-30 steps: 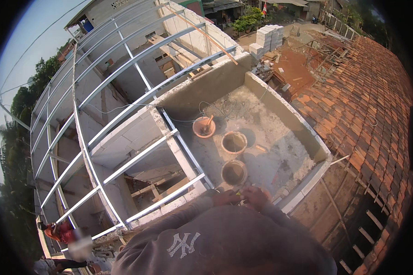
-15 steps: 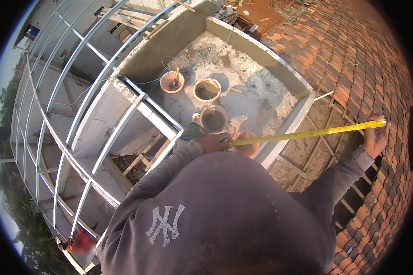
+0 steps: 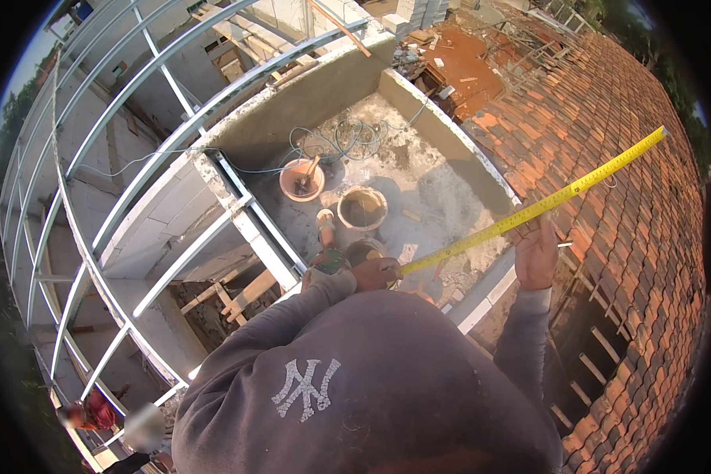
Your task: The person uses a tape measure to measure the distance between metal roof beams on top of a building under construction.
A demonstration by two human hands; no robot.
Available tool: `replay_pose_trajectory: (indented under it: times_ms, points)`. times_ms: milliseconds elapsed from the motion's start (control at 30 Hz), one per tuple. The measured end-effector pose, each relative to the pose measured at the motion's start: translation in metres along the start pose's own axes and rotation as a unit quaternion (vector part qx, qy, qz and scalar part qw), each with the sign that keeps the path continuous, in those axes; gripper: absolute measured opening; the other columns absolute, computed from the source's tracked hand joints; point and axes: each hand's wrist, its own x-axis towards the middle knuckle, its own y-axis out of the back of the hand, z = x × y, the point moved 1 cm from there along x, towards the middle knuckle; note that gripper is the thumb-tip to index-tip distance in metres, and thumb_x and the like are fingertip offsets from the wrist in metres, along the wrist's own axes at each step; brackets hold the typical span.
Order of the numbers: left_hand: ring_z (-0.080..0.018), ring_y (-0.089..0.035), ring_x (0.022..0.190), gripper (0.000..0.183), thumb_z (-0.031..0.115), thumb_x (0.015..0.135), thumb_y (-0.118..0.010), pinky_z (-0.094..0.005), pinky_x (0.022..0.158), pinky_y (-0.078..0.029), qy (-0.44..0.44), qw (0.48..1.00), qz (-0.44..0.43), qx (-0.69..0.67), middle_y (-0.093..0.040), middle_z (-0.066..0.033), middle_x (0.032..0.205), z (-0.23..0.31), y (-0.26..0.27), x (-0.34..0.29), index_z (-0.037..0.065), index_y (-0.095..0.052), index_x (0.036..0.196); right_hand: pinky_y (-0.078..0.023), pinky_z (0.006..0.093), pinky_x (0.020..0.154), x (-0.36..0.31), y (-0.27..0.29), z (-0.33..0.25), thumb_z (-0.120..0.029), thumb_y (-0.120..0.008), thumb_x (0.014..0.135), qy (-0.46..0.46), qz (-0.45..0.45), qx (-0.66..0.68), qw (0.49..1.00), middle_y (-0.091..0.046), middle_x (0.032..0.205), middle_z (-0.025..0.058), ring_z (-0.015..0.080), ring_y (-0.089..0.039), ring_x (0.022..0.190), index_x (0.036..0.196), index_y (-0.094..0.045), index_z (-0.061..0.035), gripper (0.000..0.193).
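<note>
My left hand [image 3: 375, 273], in front of my chest, is closed round the near end of a yellow tape measure [image 3: 474, 236]. The tape's housing is hidden in the fist. From there the blade slants up to the right, and its free end stands in the air in front of the roof tiles. Partway along the blade is my right hand [image 3: 536, 251], raised, with its fingers loosely about the tape and partly hidden by it. Below lie a bucket of grey mix [image 3: 363, 208] and an orange basin [image 3: 302, 180] with a wooden-handled tool in it.
A low plastered wall [image 3: 450, 134] bounds the rough concrete slab, where blue cable [image 3: 347, 142] lies coiled. On the left are curved metal roof bars [image 3: 189, 268] over block walls. Roof tiles [image 3: 600, 150] slope on the right, beside open battens [image 3: 600, 347]. People [image 3: 95, 412] are at lower left.
My right hand has moved left and inward, from the tape's free end to partway along the blade. That free end now points higher. The view has shifted, with more roof showing at the top.
</note>
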Motion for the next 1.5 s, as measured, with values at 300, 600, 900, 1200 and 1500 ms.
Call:
replay_pose_trajectory:
  times_ms: [300,600,900,1200,1500]
  points:
    - [-0.0219,-0.059,0.099,0.034,0.034,0.1,-0.053,-0.0354,0.09,-0.045,0.052,0.996,0.062,-0.022,-0.063,-0.0123,0.104,-0.008,0.197,0.034,0.005,-0.061,0.117,-0.059,0.036,0.08,0.144,-0.156,0.189,-0.031,-0.05,0.104,-0.15,-0.04,-0.209,0.966,-0.068,0.098,0.0168,0.0249,-0.07,0.09,0.112,-0.059,0.0057,0.039]
    - [-0.0194,-0.059,0.097,0.032,0.033,0.102,-0.051,-0.0351,0.089,-0.046,0.051,0.997,-0.016,0.047,-0.063,-0.0108,0.102,0.003,0.354,0.037,0.006,-0.062,0.112,-0.053,0.0355,0.079,0.339,-0.13,0.012,-0.036,-0.056,0.102,0.058,0.133,-0.105,0.984,-0.062,0.092,0.0062,0.0189,-0.061,0.084,0.112,-0.059,-0.0018,0.036]
    - [-0.0176,-0.063,0.096,0.026,0.026,0.097,-0.058,-0.0356,0.087,-0.048,0.056,0.995,-0.04,0.067,-0.068,-0.0084,0.104,0.01,0.433,0.088,0.004,-0.064,0.109,-0.047,0.0293,0.068,0.454,-0.008,-0.003,-0.037,-0.048,0.105,0.142,0.281,-0.092,0.945,-0.058,0.088,0.0035,0.0157,-0.054,0.076,0.118,-0.057,-0.0055,0.036]
    - [-0.0182,-0.062,0.091,0.022,0.025,0.098,-0.057,-0.0358,0.082,-0.048,-0.024,0.967,0.154,0.201,-0.064,-0.0063,0.098,0.046,0.489,0.242,0.005,-0.064,0.104,-0.055,0.0318,0.072,0.65,-0.192,0.148,-0.029,-0.05,0.104,0.004,0.027,-0.087,0.996,-0.066,0.095,0.0109,0.0182,-0.065,0.083,0.125,-0.053,0.0008,0.037]
    - [-0.0089,-0.054,0.079,0.021,0.025,0.101,-0.057,-0.0275,0.071,-0.045,0.021,0.903,0.422,-0.072,-0.062,0.0002,0.085,0.198,0.554,0.393,0.005,-0.064,0.099,-0.047,0.0352,0.085,0.701,-0.285,0.223,-0.04,-0.053,0.101,-0.067,-0.418,-0.281,0.861,-0.064,0.098,0.0131,0.0208,-0.061,0.094,0.118,-0.057,-0.0005,0.043]
